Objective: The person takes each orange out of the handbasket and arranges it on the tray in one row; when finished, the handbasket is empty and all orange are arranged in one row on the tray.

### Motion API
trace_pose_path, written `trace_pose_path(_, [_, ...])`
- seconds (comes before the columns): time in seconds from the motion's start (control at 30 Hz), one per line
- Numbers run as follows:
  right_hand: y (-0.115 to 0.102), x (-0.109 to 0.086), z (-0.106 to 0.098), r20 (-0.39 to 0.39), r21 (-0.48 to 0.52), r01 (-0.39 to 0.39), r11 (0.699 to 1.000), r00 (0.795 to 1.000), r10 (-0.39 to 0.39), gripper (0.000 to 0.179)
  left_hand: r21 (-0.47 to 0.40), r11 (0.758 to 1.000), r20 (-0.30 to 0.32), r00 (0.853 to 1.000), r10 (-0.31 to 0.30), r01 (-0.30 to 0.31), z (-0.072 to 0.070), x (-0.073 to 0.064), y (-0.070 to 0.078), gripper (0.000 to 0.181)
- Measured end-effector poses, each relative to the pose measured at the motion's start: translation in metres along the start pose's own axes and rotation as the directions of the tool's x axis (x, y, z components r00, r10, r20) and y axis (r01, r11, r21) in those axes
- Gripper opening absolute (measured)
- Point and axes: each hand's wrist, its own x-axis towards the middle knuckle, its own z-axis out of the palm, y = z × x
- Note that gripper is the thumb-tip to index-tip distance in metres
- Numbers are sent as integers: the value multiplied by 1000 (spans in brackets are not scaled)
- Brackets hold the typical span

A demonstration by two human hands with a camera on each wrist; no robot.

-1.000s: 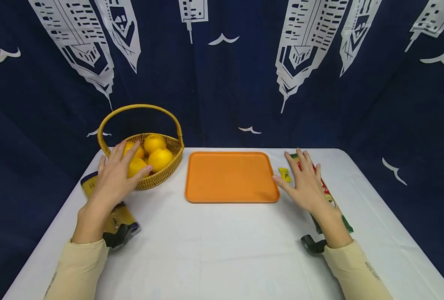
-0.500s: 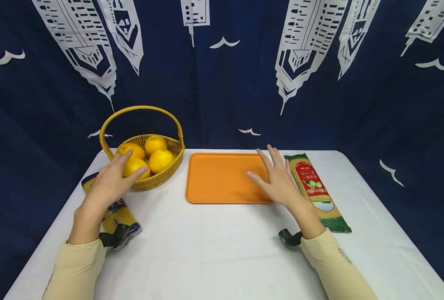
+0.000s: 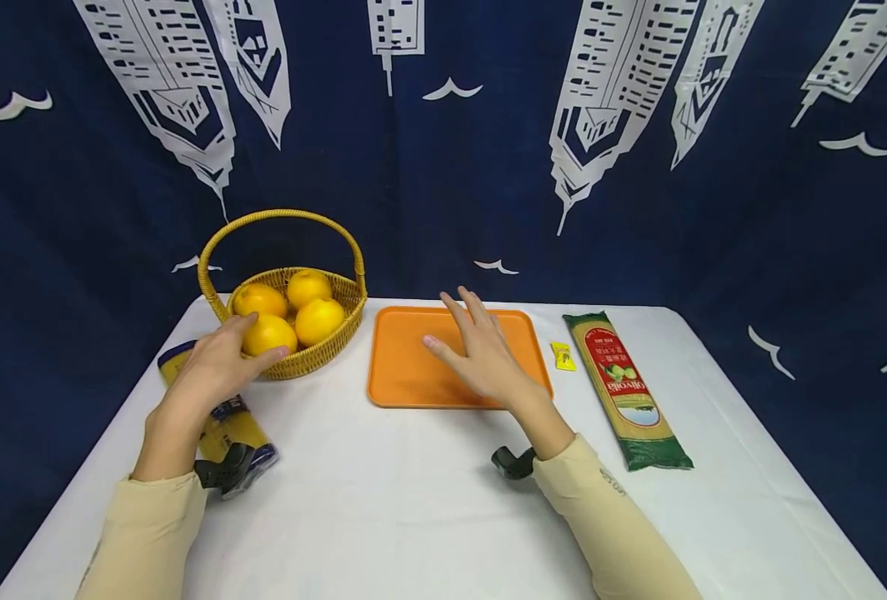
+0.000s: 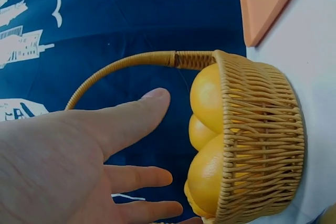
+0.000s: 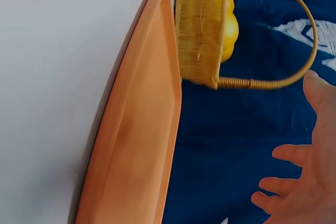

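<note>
My left hand (image 3: 214,367) hovers at the left side of a wicker basket (image 3: 312,365), fingers spread and holding nothing. Several yellow-orange oranges (image 3: 269,335) fill the basket; in the left wrist view a gap shows between the thumb and the nearest orange (image 4: 206,95). Over an orange tray (image 3: 391,358) my right hand (image 3: 481,354) is held with its fingers loosely spread, also holding nothing. The right wrist view shows that hand (image 5: 310,166) beside the tray (image 5: 139,140), with the basket's arched handle (image 5: 294,80) beyond its thumb.
A yellow and navy pack (image 3: 237,429) lies partly hidden under my left forearm. Right of the tray lie a small yellow packet (image 3: 563,356) and a long green, gold and red food packet (image 3: 627,387). A dark blue curtain (image 3: 443,183) hangs behind the white-covered table (image 3: 383,517).
My right hand has moved left, from above the long packet to above the tray, uncovering both packets at right. My left hand has drawn back slightly from the oranges.
</note>
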Motion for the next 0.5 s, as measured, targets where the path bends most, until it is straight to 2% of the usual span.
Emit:
trace_pose_path(0.33, [-47, 34, 29, 85, 62, 51, 997, 995, -56, 81, 6, 998, 8, 998, -57, 57, 6, 5, -11, 101])
trace_pose_path(0.5, [-65, 51, 41, 116, 95, 59, 994, 991, -70, 79, 3, 999, 8, 998, -54, 54, 9, 9, -11, 106])
